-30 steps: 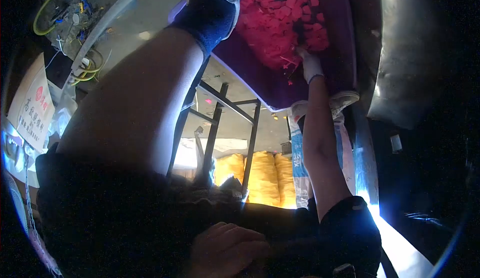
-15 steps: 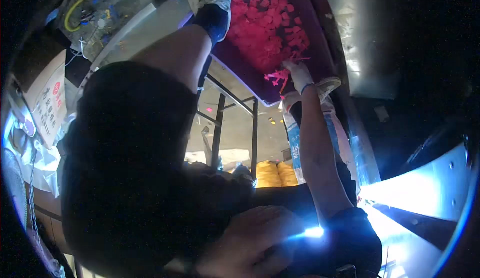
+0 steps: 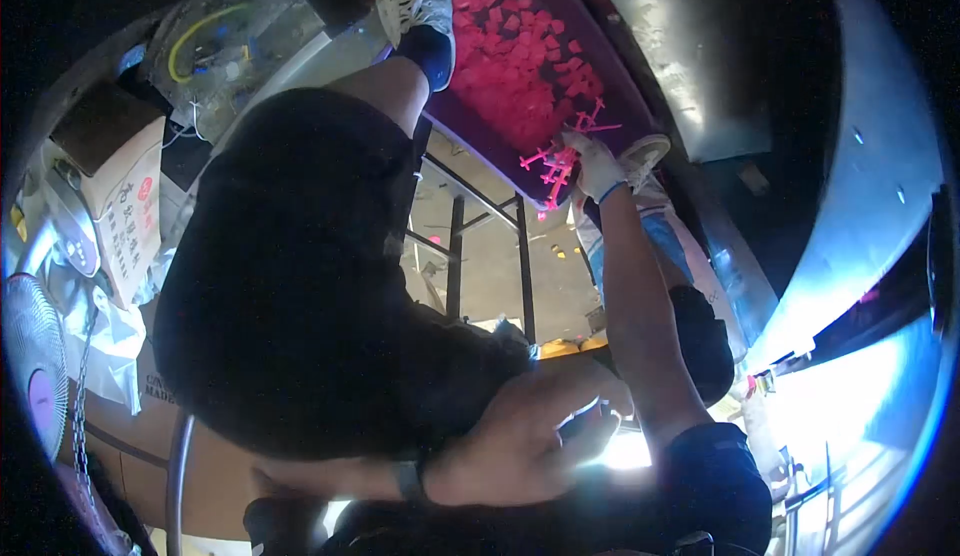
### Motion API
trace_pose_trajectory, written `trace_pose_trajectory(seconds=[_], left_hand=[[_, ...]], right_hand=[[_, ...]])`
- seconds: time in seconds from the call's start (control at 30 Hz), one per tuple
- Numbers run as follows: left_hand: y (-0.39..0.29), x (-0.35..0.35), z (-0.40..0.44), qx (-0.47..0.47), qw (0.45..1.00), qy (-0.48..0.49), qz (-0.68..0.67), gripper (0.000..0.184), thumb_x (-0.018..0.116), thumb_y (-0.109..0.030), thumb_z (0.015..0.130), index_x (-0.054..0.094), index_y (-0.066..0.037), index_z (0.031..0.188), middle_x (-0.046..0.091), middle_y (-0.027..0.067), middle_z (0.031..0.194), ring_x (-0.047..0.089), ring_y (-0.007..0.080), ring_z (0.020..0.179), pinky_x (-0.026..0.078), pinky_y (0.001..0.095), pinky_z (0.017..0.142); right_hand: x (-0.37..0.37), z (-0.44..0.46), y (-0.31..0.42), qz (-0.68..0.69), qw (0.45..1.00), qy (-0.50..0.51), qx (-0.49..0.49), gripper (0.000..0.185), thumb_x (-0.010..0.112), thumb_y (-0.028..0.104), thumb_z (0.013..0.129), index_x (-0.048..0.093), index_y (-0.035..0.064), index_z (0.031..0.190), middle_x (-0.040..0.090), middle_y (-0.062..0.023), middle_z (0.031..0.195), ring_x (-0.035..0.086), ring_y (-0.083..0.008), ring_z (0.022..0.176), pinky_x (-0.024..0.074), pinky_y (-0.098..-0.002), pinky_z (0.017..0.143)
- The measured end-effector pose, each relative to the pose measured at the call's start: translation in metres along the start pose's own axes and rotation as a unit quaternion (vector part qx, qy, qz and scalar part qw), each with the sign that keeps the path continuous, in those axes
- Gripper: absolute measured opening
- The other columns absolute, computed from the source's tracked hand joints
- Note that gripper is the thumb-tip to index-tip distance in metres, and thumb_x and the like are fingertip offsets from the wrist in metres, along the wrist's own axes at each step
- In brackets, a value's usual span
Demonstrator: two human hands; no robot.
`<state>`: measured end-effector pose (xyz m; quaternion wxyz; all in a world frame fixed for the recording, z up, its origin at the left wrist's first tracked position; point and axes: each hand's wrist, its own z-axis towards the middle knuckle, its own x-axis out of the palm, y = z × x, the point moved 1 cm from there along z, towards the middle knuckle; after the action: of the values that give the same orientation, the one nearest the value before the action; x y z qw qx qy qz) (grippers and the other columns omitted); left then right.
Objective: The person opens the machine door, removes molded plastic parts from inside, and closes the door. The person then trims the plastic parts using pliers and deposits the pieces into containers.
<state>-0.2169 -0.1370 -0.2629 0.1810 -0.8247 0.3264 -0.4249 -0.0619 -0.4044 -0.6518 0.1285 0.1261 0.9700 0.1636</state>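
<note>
My right hand [image 3: 592, 166], in a pale glove, is closed around a bunch of branched pink plastic sprues [image 3: 553, 168]. Their thin arms stick out on both sides of the fingers, over the near end of a dark purple bin [image 3: 632, 81]. Many small flat pink pieces [image 3: 510, 66] lie heaped in that bin. Low in the view, close to my body, is my left hand [image 3: 530, 431], with a dark band on the wrist. Glare and blur cover its fingers, and whether it holds anything is unclear.
My shoe [image 3: 415, 1] rests beside the bin's left side. Dark metal stand bars [image 3: 455, 256] run below the bin. A printed carton [image 3: 130, 206], a fan [image 3: 35, 366] and a chain [image 3: 82, 396] are at left. A bright lamp-lit panel [image 3: 850, 376] glares at right.
The view has shifted. The sprues in my right hand now stand out more, spread over the bin's edge. My left hand has moved up slightly and its wristband shows.
</note>
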Motion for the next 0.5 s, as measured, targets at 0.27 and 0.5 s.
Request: trace_pose_trajectory(seconds=[0.27, 0.5], left_hand=[[0.001, 0.016, -0.013, 0.082, 0.988, 0.066, 0.112, 0.014, 0.067, -0.004, 0.091, 0.066, -0.006, 0.105, 0.067, 0.0027, 0.092, 0.064, 0.0105, 0.079, 0.048, 0.0284, 0.069], [0.004, 0.019, -0.001, 0.132, 0.977, 0.041, 0.165, 0.006, 0.063, -0.007, 0.098, 0.066, -0.005, 0.103, 0.067, -0.0003, 0.097, 0.060, 0.0078, 0.082, 0.046, 0.0250, 0.071]], right_hand=[[-0.039, -0.100, 0.089, -0.367, 0.869, -0.090, -0.320, 0.059, 0.060, -0.003, 0.083, 0.062, 0.0093, 0.141, 0.063, -0.0137, 0.143, 0.065, -0.0276, 0.123, 0.0486, -0.0356, 0.110], [-0.041, -0.190, 0.176, 0.297, 0.945, 0.066, -0.120, 0.045, 0.065, 0.036, 0.103, 0.066, -0.0010, 0.127, 0.072, -0.0078, 0.116, 0.065, -0.0175, 0.108, 0.0501, -0.0339, 0.095]])
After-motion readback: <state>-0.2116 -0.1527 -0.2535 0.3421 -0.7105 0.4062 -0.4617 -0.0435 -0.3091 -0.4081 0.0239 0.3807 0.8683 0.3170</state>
